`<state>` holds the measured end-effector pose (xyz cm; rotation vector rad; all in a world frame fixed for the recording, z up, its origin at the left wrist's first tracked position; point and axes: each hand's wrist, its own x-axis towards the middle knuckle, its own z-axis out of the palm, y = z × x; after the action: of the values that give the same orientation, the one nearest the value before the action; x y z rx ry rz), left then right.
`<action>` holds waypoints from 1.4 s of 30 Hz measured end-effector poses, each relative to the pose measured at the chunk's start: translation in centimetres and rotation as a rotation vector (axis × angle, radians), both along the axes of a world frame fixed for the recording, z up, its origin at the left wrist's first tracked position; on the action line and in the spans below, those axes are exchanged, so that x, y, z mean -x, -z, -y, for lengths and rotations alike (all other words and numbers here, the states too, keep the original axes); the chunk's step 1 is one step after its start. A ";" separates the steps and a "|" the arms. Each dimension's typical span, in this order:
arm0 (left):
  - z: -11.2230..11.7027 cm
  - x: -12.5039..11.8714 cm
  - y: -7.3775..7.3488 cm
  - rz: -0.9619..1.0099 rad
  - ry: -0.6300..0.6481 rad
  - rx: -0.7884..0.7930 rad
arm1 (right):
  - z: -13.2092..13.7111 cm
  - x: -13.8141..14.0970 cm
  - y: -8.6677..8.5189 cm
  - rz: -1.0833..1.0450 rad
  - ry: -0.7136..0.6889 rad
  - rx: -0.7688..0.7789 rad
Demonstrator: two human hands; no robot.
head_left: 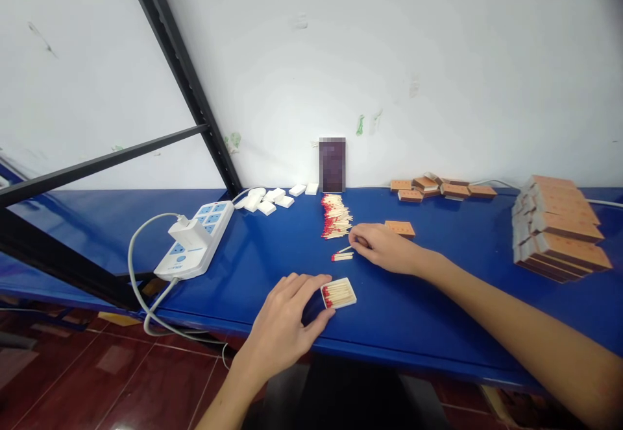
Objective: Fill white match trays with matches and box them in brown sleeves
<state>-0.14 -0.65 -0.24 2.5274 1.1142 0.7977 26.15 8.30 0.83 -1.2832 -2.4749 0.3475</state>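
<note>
A small white matchbox tray [354, 301] lies on the blue table, with a row of red-tipped matches [339, 292] in it. The thumb and forefinger of my left hand [287, 320] grip the tray at its left end. Farther back, my right hand [377, 245] is closed in a pinch on a match [344, 249], whose far end shows beside the fingertips. A few loose matches [343, 257] lie just below that hand. Behind it spreads a long pile of matches [335, 217], heads to the left. An orange matchbox sleeve [400, 228] lies behind my right wrist.
Several white trays [267, 207] lie at the back left, near a power strip [214, 235] with a plugged-in adapter and cable. More orange matchboxes [455, 190] lie by the wall. A tall stack of matchboxes [559, 235] stands at right. A black metal frame [180, 60] rises at left.
</note>
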 end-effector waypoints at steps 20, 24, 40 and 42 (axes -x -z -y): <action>-0.2 -0.1 0.1 -0.012 0.000 0.010 | -0.6 1.4 1.2 -0.019 0.083 -0.081; -0.1 -0.1 0.1 -0.009 -0.002 -0.001 | -0.5 1.4 1.0 -0.048 0.105 -0.055; 0.1 -0.1 -0.1 -0.016 -0.017 0.022 | 0.2 0.5 -0.3 -0.120 0.007 0.104; 0.0 -0.2 -0.2 -0.013 -0.016 0.019 | 0.3 0.4 -0.2 -0.150 -0.002 0.107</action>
<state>0.04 -0.68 -0.08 2.5150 1.1422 0.7720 25.72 8.03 1.06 -1.2478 -2.3600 0.5626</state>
